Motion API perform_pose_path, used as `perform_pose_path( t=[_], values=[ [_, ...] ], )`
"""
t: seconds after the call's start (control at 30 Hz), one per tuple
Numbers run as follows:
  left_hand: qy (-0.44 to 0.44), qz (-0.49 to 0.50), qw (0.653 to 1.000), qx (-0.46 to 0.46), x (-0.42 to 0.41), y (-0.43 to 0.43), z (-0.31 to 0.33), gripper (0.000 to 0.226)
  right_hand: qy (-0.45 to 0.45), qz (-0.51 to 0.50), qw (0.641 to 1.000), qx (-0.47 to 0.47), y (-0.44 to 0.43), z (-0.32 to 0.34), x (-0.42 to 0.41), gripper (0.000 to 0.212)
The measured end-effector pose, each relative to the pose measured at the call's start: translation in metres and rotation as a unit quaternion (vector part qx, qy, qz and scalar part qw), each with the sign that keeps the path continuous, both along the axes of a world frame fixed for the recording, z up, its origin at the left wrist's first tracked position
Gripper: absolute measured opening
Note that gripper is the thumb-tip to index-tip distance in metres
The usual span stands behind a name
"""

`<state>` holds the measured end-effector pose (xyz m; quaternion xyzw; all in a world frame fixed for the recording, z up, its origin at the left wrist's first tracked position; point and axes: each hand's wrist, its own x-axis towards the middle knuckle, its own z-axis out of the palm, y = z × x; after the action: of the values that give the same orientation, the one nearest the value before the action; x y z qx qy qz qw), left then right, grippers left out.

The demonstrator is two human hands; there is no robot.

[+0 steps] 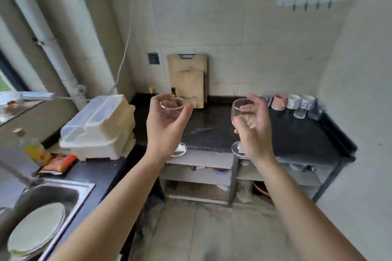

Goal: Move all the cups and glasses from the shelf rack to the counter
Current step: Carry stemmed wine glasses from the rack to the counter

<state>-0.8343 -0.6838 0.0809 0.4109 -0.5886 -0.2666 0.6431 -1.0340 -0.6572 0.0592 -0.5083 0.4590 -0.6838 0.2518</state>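
My left hand [164, 125] grips a clear stemmed wine glass [172, 104] around its bowl, held upright in the air above the front edge of the black counter [297, 133]. My right hand [253, 131] holds a second clear wine glass [241, 110] the same way; its round foot [238, 150] shows below my wrist. At the counter's back right stands a group of cups and glasses: a pink cup [279, 101], white cups [293, 101] and small clear glasses [307, 111].
Two wooden cutting boards [188, 78] lean on the tiled wall behind a small brown bottle [173, 92]. A white plastic dish container [99, 127] sits left. A steel sink [48, 203] with plates is at the lower left. Open shelves [199, 174] lie under the counter.
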Motion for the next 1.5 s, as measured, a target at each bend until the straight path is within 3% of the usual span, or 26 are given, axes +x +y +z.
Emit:
perform_pose_path(
  t=[0.17, 0.37, 0.63, 0.93, 1.23, 1.5],
  values=[
    [0.016, -0.081, 0.996, 0.031, -0.106, -0.095, -0.02, 0.046, 0.034, -0.089, 0.995, 0.038, -0.057, -0.014, -0.093, 0.058],
    [0.021, -0.181, 0.982, 0.046, -0.234, -0.195, 0.006, 0.049, 0.062, -0.206, 0.975, 0.062, -0.119, 0.019, -0.204, 0.05],
    [0.005, -0.265, 0.964, 0.02, -0.36, -0.274, 0.018, 0.046, 0.025, -0.328, 0.943, 0.057, -0.162, 0.023, -0.327, 0.053],
    [-0.042, -0.236, 0.968, 0.068, -0.486, -0.38, -0.033, 0.05, -0.031, -0.275, 0.957, 0.085, -0.279, -0.03, -0.458, 0.049],
    [-0.066, -0.204, 0.97, 0.116, -0.561, -0.486, -0.05, 0.049, 0.004, -0.179, 0.975, 0.128, -0.416, -0.039, -0.554, 0.064],
    [-0.146, -0.167, 0.961, 0.164, -0.578, -0.558, -0.117, 0.06, 0.09, -0.132, 0.957, 0.241, -0.502, -0.11, -0.586, 0.064]
  ],
)
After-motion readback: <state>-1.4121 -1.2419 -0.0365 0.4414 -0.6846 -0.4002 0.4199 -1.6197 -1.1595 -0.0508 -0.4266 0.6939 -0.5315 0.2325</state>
